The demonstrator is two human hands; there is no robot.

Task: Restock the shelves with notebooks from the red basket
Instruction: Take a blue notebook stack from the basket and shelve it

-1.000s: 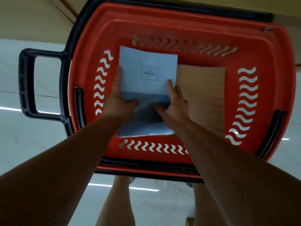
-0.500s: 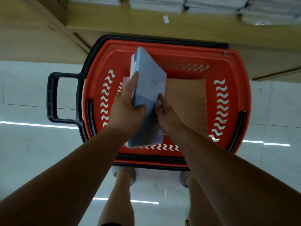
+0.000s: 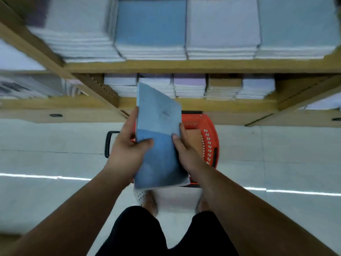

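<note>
A thin stack of pale blue paper-covered notebooks [image 3: 158, 141] is held tilted over the red plastic basket [image 3: 208, 137], near the wooden shelves [image 3: 184, 66], clasped at both side edges by the left grip [image 3: 127, 145] and right grip [image 3: 186, 154]. Inner copies could be let slip and fan out if the squeeze is eased during shelving

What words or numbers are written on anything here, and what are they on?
Small mark on the cover of the blue notebooks, held by the left hand and right hand: too blurred to read.
Dark print on the far-left packs: too blurred to read.
No other writing shows, so nothing here can be read.
</note>
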